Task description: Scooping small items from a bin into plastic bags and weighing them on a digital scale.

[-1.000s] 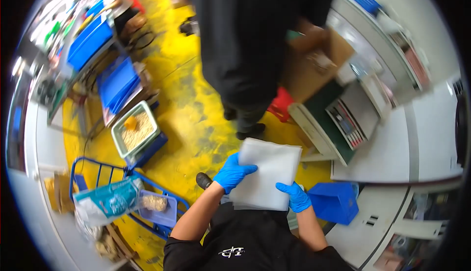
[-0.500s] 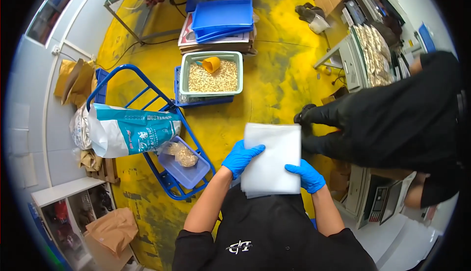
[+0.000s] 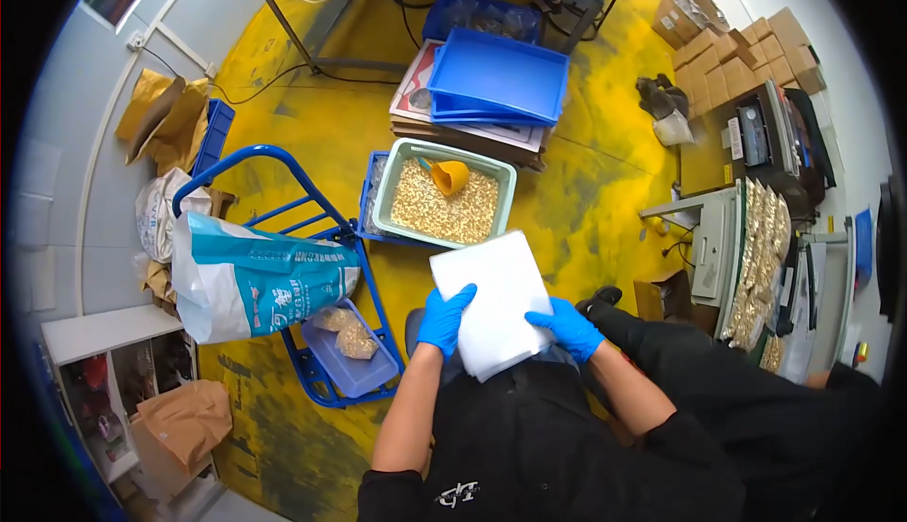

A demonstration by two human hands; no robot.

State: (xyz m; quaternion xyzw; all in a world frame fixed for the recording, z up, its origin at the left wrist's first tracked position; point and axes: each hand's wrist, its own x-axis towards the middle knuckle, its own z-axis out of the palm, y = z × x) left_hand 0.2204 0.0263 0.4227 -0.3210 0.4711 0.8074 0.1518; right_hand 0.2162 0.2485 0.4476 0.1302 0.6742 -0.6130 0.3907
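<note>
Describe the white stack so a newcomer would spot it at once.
Find the black shirt at the picture's bottom centre, then the blue-gloved left hand and right hand above it. The white stack is held between them; unlike the pale green tub beyond, it is flat and plain white.

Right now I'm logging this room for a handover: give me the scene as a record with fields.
left grip: blue-gloved, holding the white stack at its left side
right grip: blue-gloved, holding it at its right side
tub: green, with pale grains and a yellow scoop
cart: blue, bearing a teal-white bag and a purple tray
floor: yellow, darkened in patches
other person: dark clothes, at right
</note>
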